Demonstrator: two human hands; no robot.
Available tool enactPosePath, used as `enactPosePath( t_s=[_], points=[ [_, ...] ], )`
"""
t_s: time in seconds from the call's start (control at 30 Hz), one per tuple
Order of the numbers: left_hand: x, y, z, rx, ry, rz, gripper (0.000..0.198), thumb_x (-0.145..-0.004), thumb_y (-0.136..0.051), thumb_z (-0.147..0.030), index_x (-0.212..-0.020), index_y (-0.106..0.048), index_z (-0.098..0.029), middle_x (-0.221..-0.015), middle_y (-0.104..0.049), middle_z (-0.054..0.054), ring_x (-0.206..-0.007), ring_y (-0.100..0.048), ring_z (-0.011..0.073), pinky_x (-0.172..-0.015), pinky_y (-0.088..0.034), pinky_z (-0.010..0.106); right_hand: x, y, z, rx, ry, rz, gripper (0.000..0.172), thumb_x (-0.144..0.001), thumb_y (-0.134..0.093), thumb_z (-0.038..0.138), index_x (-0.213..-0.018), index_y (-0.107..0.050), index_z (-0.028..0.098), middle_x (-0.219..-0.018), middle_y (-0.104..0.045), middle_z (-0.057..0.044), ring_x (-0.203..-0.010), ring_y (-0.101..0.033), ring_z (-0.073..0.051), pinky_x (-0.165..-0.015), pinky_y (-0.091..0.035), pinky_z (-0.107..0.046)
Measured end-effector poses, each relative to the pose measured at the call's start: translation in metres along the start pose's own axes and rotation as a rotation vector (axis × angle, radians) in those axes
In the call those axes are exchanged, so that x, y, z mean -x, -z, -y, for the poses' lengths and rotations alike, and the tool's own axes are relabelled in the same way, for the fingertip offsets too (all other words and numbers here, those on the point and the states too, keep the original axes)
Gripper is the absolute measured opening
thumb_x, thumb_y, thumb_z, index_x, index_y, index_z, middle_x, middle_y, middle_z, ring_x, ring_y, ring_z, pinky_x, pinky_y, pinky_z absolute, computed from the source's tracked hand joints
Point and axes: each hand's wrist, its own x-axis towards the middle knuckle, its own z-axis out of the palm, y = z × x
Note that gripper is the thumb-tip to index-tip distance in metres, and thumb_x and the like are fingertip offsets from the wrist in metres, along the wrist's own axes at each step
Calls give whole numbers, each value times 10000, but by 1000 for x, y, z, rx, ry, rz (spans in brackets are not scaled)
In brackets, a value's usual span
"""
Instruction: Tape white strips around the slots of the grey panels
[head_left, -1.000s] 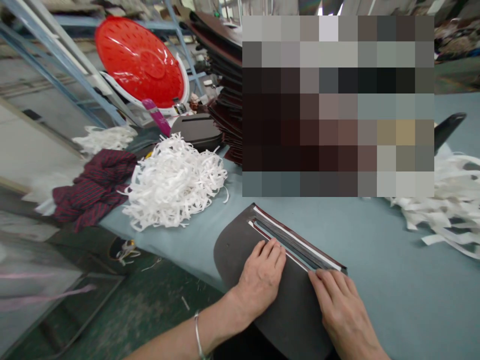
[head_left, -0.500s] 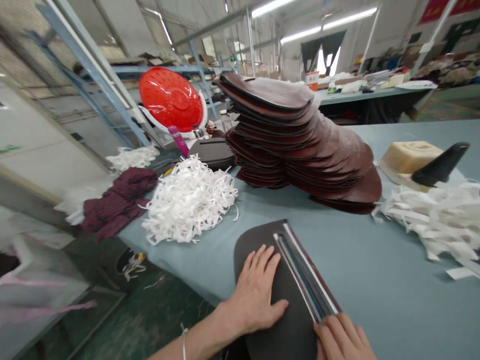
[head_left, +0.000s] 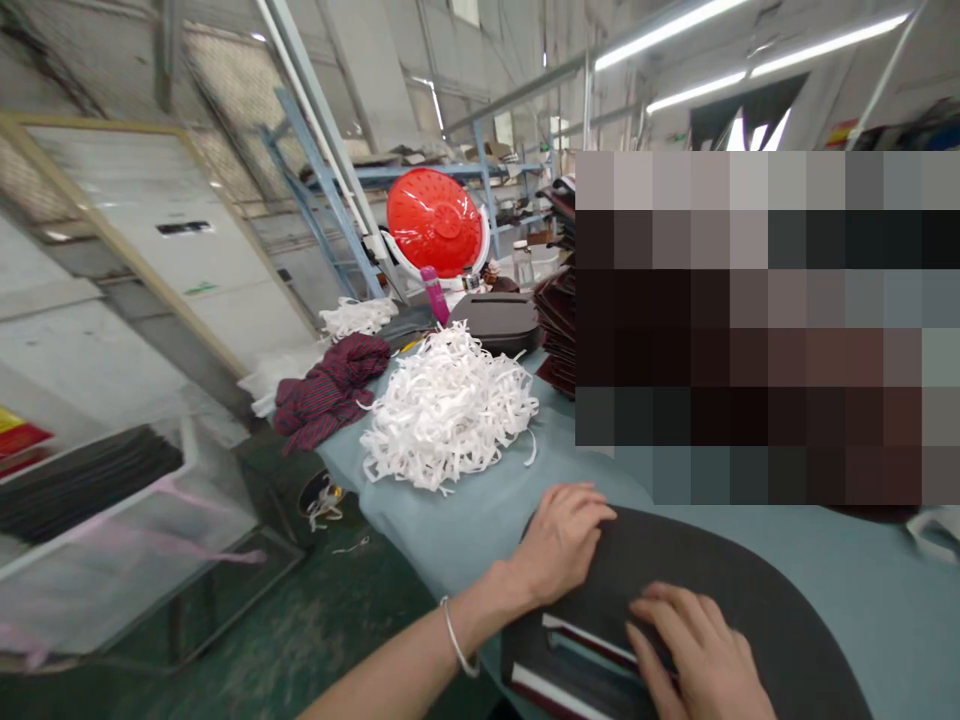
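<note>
A dark grey, rounded flat panel (head_left: 757,575) lies on the table in front of me. Near its close edge runs a long slot (head_left: 600,655) with white and dark red strips along it. My left hand (head_left: 562,545) rests on the panel's far left edge, fingers extended side by side over the border. Bent over the slot is my right hand (head_left: 701,650), its thumb and fingertips apart and touching the panel beside the opening. Part of the slot is hidden under this hand.
White strips (head_left: 454,410) form a heap beyond my left hand. Behind it are a dark case (head_left: 495,320), a purple bottle (head_left: 433,295) and a red basin (head_left: 435,222). Checked cloth (head_left: 330,385) hangs at the table's left edge. Blurred blocks cover much of the right side.
The panel has turned, so its slot now lies along the near side. My left hand has shifted to the far left edge, my right hand is over the slot, and the view has swung left.
</note>
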Motion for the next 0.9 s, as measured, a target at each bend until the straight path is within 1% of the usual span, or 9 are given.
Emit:
enactPosePath(
  t_s=[0.13, 0.17, 0.3, 0.4, 0.53, 0.6, 0.7, 0.8, 0.9],
  points=[
    [-9, 18, 49, -149, 230, -310, 410, -819, -425, -33, -1184, -523, -193, -1258, -557, 93, -1288, -411, 214, -1076, -328, 427, -97, -34, 19, -654, -438, 151, 266, -848, -530, 330, -1076, -583, 204, -993, -624, -76, -828, -618, -188, -768, -506, -340],
    [-12, 23, 61, -201, 253, -346, 449, -808, -421, -22, -1221, -498, -183, -1284, -539, 101, -1305, -392, 220, -1083, -316, 433, -124, -48, 24, -848, -600, 222, 319, -844, -544, 311, -1139, -550, 190, -1032, -614, -80, -807, -628, -178, -731, -519, -330],
    [-21, 38, 97, -413, 272, -336, 576, -787, -416, -6, -1344, -390, -154, -1351, -492, 121, -1357, -323, 247, -1104, -256, 467, -202, -102, 38, -964, -745, 274, 296, -949, -400, 295, -1200, -484, 161, -1064, -603, -69, -697, -628, -104, -618, -533, -271],
    [-18, 47, 118, -529, 284, -251, 513, -797, -431, -24, -1274, -486, -204, -1303, -542, 94, -1350, -333, 274, -1091, -239, 504, -212, -116, 35, -921, -792, 320, 276, -927, -494, 382, -1044, -565, 142, -866, -616, -8, -632, -578, -81, -567, -507, -241],
    [-7, 58, 132, -532, 331, -211, 363, -818, -440, -58, -1103, -599, -216, -1233, -589, 88, -1319, -381, 280, -1060, -278, 488, -172, -82, 10, -777, -749, 307, 228, -886, -528, 357, -815, -597, 153, -550, -509, 60, -434, -432, -66, -439, -361, -205],
    [-6, 59, 122, -480, 349, -243, 364, -836, -404, -53, -1108, -589, -208, -1252, -577, 91, -1327, -373, 260, -1068, -264, 481, -146, -50, -3, -686, -682, 256, 201, -840, -547, 333, -726, -600, 176, -485, -471, 61, -435, -410, -81, -450, -310, -220],
    [-11, 49, 72, -230, 312, -284, 312, -905, -373, -129, -1147, -551, -210, -1286, -558, 76, -1346, -347, 217, -1096, -231, 448, -112, -5, -8, -556, -597, 189, 192, -807, -562, 340, -680, -602, 203, -571, -535, 39, -561, -463, -107, -545, -324, -235],
    [-15, 31, 5, 121, 208, -64, 310, -943, -410, -315, -1230, -500, -240, -1267, -574, 49, -1295, -407, 200, -1096, -238, 404, -85, 22, 3, -485, -516, 183, 214, -860, -499, 361, -741, -607, 219, -666, -580, 28, -649, -500, -128, -630, -355, -249],
    [-11, 21, -42, 343, 199, 229, 295, -943, -395, -402, -1068, -594, -223, -931, -667, -2, -937, -595, 157, -942, -382, 313, -60, 42, 13, -388, -388, 214, 231, -918, -425, 352, -838, -596, 218, -784, -598, 3, -722, -524, -137, -687, -379, -261]
  ],
)
